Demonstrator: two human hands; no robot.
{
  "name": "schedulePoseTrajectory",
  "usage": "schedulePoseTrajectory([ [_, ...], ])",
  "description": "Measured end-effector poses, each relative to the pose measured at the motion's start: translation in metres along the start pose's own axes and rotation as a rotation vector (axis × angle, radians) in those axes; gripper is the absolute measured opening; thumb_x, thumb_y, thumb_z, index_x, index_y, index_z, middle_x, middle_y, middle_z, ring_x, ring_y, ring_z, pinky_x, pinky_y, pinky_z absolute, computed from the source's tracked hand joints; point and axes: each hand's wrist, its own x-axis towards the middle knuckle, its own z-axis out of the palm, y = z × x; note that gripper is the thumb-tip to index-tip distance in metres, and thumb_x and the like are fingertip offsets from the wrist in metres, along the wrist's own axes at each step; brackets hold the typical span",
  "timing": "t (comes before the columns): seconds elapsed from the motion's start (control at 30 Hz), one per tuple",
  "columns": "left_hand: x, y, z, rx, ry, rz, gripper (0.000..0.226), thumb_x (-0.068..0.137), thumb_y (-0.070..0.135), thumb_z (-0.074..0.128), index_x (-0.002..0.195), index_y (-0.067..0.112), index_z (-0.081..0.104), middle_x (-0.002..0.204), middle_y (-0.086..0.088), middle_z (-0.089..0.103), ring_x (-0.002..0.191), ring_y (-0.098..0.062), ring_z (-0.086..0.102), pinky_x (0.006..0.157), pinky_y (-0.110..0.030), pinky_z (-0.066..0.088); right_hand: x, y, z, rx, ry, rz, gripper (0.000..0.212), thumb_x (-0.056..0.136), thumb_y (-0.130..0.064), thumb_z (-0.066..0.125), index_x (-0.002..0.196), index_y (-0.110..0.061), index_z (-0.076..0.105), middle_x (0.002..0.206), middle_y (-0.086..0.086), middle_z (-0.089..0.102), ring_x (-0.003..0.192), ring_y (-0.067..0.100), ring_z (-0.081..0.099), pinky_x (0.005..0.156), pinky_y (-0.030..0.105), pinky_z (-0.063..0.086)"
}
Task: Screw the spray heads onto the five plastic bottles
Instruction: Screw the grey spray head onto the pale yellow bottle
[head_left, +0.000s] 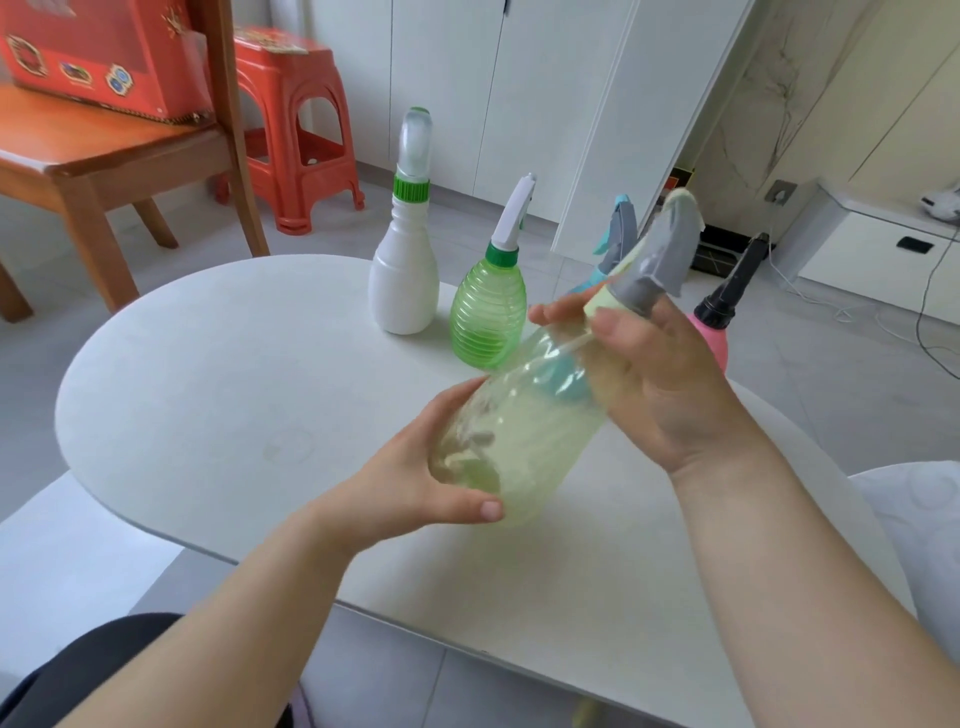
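While tilted above the smooth white table (208, 374), the translucent yellow bottle (519, 441) is gripped.
Left hand (410, 483) wraps its rounded base; right hand (654, 374) clasps the grey spray head (649, 270).

The translucent yellowish plastic bottle (519, 431) looks glossy; behind it stands an opaque white plastic bottle (402, 280) on the smooth matt white table (218, 395).

Both hands hold a pale yellow bottle (519, 431) tilted above the white counter (208, 415): left hand (415, 483) cupping its base, right hand (660, 379) at its neck by the grey spray head (654, 260). Four capped bottles stand behind.
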Motion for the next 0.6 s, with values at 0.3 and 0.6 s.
schedulePoseTrajectory([
  [0.3,-0.003,-0.012,0.019,0.115,0.197,-0.037,0.075,0.033,0.041,0.078,0.1,0.04,0.045,0.104,0.019,0.055,0.091,0.003,0.058,0.082,-0.016,0.049,0.003,-0.006,0.003,-0.172,0.045,0.115,0.019,0.065,-0.02,0.058,0.047,-0.026,0.063,0.051,-0.008,0.064,0.068,0.012,0.066,0.069,0.025,0.05],
  [0.6,-0.006,-0.019,0.028,0.276,0.386,0.047,0.082,0.047,0.016,0.088,0.109,0.04,0.038,0.106,0.024,0.049,0.088,0.021,0.05,0.071,0.003,0.037,0.001,0.015,0.02,-0.165,0.572,0.0,0.009,0.059,-0.024,0.057,0.051,-0.02,0.054,0.048,-0.009,0.067,0.058,0.002,0.062,0.087,0.036,0.046],
])
